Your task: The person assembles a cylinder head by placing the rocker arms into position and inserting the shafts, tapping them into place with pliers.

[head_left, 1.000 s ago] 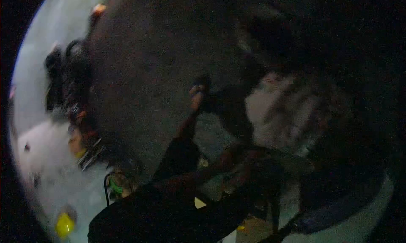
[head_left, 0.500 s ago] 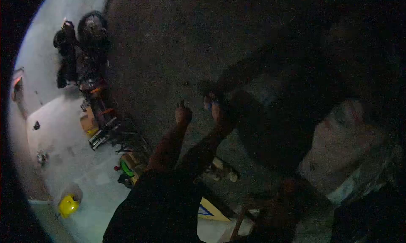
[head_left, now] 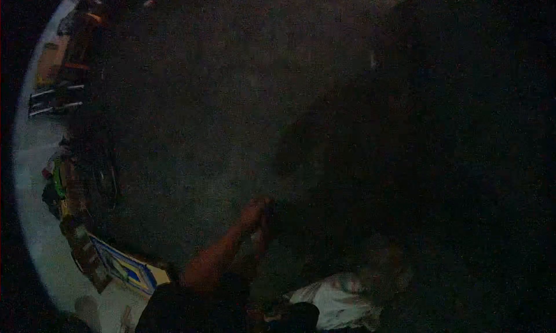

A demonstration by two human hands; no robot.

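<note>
My left hand (head_left: 253,212) is in the lower middle of the dim head view, at the end of a bare forearm. Its fingers look curled inward, but the dark hides anything between them. My right hand (head_left: 264,224) is close beside it, darker and partly covered by the left; its fingers are blurred. The two hands appear to meet or nearly meet over the dark floor (head_left: 191,130). No object can be made out in either.
Along the left edge are a framed blue-and-yellow panel (head_left: 128,271), metal bars (head_left: 58,99), a brown box (head_left: 52,60) and a bright green item (head_left: 58,179). A pale crumpled sheet or bag (head_left: 336,301) lies at lower right.
The view has swung, so the items on the left slid toward the edge. My hands, apart before, are now together and lower in view. A small bluish thing by my right hand no longer shows.
</note>
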